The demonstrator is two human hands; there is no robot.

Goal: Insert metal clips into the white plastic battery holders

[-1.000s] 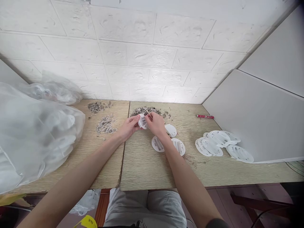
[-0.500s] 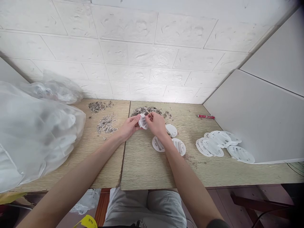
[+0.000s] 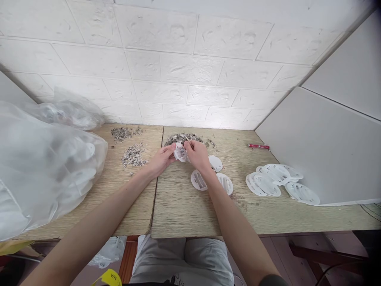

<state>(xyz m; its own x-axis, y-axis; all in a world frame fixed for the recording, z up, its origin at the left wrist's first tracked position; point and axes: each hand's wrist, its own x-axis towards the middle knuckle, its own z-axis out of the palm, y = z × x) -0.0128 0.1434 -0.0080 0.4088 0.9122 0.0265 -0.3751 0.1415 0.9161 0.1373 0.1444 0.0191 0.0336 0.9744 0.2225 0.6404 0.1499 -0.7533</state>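
Observation:
A white slotted plastic disc (image 3: 180, 153) is held by its left edge between the thumb and fingers of my left hand (image 3: 163, 158). At its right edge my right hand (image 3: 197, 154) is closed in a pinch round a thin, light-coloured stick (image 3: 187, 140), whose lower end is hidden by the fingers. Just behind both hands lies a pile of small metal pieces (image 3: 181, 138). Near my right wrist, white discs rest on the table, one (image 3: 199, 180) left of the forearm and another (image 3: 225, 183) partly behind it.
Two more piles of small metal parts (image 3: 133, 155) lie left of the table seam. Big clear bags (image 3: 53, 159) of white parts fill the left side. Several white discs (image 3: 264, 183) overlap at the right, with a red tool (image 3: 258, 146) behind them against the partition (image 3: 327, 147).
My right hand has shifted slightly right, uncovering more of the held disc. My left hand keeps its hold in nearly the same place.

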